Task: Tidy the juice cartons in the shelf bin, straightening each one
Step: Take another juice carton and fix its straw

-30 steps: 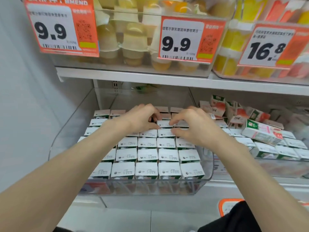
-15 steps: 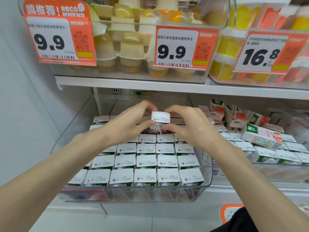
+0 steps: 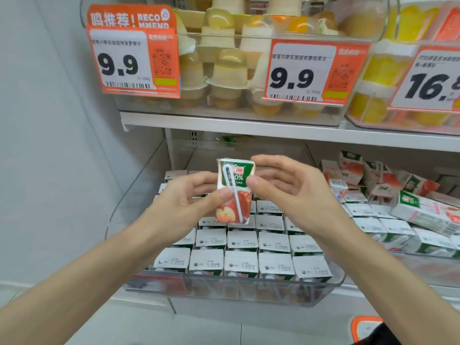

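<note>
Compared with half a second back, the juice carton (image 3: 235, 192) is up a lot higher and turned. Then it was barely clear of the rows with its white top showing. Now it sits well above the shelf bin (image 3: 236, 293), with the printed apple front and the glued-on straw (image 3: 237, 202) facing the camera. It's upright, maybe leaning a hair.

My guess is it's held out like that to check which way the face goes before it drops back in. The other cartons (image 3: 241, 263) in the bin all stand tops-up in neat rows. The slot it belongs in is probably towards the back, but the hands hide that bit.

Grip-wise, the left grip (image 3: 184, 202) pinches the lower left of the carton, thumb across the front next to the straw, fingers tucked behind. The right grip (image 3: 291, 188) has its thumb on the upper right edge and its fingers curled round the back. Both are narrow and closed on that one carton, touching nothing else.

The neighbouring bin (image 3: 423, 267) on the right is a proper jumble, with boxes lying on their sides, so I reckon there's plenty left to do.
</note>
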Motion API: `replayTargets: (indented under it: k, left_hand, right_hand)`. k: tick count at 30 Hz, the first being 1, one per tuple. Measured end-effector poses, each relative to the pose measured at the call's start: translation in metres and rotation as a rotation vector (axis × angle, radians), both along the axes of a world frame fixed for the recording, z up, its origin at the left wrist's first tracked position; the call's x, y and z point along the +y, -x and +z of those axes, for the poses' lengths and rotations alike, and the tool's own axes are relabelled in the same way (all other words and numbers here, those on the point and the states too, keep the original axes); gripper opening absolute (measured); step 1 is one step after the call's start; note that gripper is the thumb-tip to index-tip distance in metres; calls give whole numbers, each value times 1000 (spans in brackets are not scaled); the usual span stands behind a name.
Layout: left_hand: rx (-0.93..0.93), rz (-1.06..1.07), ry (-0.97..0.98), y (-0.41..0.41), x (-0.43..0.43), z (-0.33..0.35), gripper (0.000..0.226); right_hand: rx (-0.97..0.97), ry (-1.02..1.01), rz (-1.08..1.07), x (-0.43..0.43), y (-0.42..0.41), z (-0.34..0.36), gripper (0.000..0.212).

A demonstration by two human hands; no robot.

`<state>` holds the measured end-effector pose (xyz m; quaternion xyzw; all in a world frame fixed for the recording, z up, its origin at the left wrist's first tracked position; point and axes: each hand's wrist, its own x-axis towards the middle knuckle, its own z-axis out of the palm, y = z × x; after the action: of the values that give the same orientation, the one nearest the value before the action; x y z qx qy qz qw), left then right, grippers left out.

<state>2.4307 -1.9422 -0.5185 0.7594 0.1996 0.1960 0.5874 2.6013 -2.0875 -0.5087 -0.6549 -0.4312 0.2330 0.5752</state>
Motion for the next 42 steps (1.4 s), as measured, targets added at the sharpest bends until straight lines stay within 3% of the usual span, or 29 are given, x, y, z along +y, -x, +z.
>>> replayTargets:
  k: [6,18,24,37,42]
  left_hand:
    - [-48,-10,164,6,-4,-4,34]
    - [-55,-31,204,11,-1,-13,36]
    - [-114,-84,349,6,1,-15,40]
    - [-82,-157,418,2,9,-20,44]
    - [-110,-208,533,2,12,-22,44]
  right_hand:
    - [60,88,12,-5,9,-5,39]
    - [159,79,-21,-6,14,-11,19]
    - [200,46,-35,0,19,-14,17]
    - [160,80,-66,4,19,-18,12]
    - [166,72,-61,5,18,-18,12]
